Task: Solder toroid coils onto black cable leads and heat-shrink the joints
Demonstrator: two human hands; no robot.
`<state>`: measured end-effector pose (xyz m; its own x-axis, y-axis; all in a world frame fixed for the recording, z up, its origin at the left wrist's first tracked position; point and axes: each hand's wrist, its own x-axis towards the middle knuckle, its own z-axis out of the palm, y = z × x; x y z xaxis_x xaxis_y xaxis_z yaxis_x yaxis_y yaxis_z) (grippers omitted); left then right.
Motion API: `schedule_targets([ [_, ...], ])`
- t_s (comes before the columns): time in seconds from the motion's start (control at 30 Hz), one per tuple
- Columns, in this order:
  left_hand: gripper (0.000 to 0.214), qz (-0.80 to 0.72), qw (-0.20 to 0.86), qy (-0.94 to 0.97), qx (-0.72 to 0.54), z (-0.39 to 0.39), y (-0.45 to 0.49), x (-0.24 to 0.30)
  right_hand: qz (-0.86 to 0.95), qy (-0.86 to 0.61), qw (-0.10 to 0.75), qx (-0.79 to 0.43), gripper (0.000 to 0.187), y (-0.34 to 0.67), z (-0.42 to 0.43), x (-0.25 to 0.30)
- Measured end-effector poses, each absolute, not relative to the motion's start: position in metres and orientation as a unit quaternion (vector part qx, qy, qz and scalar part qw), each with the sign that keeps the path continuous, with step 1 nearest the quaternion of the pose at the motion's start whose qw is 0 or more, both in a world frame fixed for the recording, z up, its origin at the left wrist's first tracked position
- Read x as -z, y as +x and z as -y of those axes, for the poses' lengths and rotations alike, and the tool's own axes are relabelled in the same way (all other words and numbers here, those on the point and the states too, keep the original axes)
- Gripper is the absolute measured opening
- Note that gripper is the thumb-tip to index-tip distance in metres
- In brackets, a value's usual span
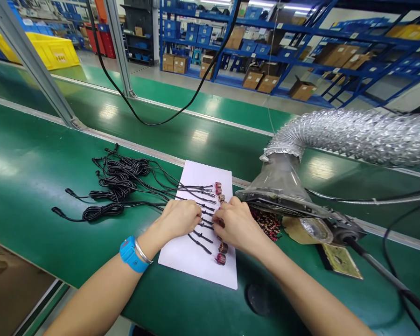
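A white sheet (198, 259) lies on the bench, with a row of black cable ends (205, 235) fanned across it. Beside them runs a column of small copper-wound coils (221, 259), some with reddish tops. My left hand (182, 217) is closed over the middle of the row, its fingertips pinching a black cable. Curled over the middle coils is my right hand (236, 224), thumb and fingers drawn together and hiding what they grip. The cables trail left into bundled black coils of cable (119, 179) with connectors at their far ends.
A clear fume hood (282, 175) on a silver flexible duct (353, 135) stands right of the sheet, close to my right hand. Under it are a pile of small red-and-black pieces (268, 224) and a sponge tray (341, 261). A black cable (154, 123) hangs in front.
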<state>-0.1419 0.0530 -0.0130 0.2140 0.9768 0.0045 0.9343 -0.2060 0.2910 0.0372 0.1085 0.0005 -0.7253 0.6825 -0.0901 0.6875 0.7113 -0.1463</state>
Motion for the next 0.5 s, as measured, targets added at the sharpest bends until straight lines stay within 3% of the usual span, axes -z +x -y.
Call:
schedule_targets([
  [0.17, 0.021, -0.617, 0.113, 0.774, -0.087, -0.057, -0.138, 0.021, -0.930, 0.353, 0.048, 0.089, 0.012, 0.027, -0.115, 0.001],
  [0.5, 0.020, -0.581, 0.078, 0.806, -0.079, -0.056, -0.136, 0.023, -0.934, 0.337, 0.028, 0.118, 0.011, 0.034, -0.117, 0.014],
])
